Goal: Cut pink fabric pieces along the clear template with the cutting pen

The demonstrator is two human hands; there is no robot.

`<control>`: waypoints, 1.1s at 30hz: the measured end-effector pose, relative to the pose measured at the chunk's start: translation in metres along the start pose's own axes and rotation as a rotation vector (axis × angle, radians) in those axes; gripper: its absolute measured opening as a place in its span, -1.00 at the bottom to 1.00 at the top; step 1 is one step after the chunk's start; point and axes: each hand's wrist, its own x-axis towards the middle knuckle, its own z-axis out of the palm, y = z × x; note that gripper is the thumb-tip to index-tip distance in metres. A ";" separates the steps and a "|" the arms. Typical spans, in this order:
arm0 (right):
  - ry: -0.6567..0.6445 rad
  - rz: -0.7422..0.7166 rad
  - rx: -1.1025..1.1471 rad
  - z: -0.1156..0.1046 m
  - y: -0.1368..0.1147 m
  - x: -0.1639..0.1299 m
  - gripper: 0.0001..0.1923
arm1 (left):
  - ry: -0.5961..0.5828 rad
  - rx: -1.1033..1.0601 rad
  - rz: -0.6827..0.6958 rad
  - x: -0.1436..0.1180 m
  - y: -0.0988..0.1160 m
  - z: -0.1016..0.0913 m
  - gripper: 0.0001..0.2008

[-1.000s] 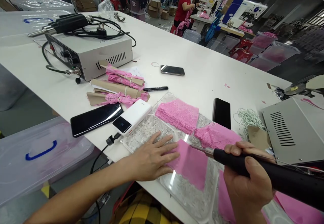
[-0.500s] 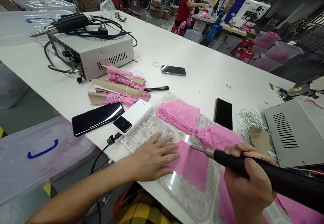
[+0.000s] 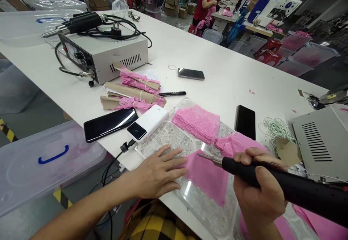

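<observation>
My left hand (image 3: 160, 171) lies flat with fingers spread, its fingertips on the left edge of a pink fabric piece (image 3: 208, 176). That fabric rests on a clear plastic lid (image 3: 201, 214) on the table. In my right hand (image 3: 261, 182) is a black-handled ultrasonic welding gun (image 3: 293, 185), my fingers wrapped round the handle. Its metal tip points left, at the upper edge of the fabric; whether it touches cannot be told. Just beyond are a stack of pink lace pieces (image 3: 197, 122) and another pink lace piece (image 3: 236, 144).
A white power bank (image 3: 152, 120) and a black phone (image 3: 111, 124) sit left, near tied pink bundles (image 3: 140, 80). Behind them stands a grey control box (image 3: 119, 51) with a second gun on top. Another phone (image 3: 245, 122), green elastic cords (image 3: 278, 129) and a vented box (image 3: 320, 138) are right.
The gun's tip has moved slightly left along the fabric's upper edge. My left hand has slid a little left, its fingers still on the fabric. The whole view has shifted slightly.
</observation>
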 end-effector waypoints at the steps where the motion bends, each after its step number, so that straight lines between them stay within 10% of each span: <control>1: -0.009 0.005 0.000 0.001 0.001 -0.001 -0.90 | 0.009 -0.003 0.002 0.000 0.000 0.000 -0.60; 33: -0.127 0.015 0.002 0.010 0.003 -0.013 -0.93 | 0.118 -0.014 0.027 -0.010 0.005 -0.004 -0.65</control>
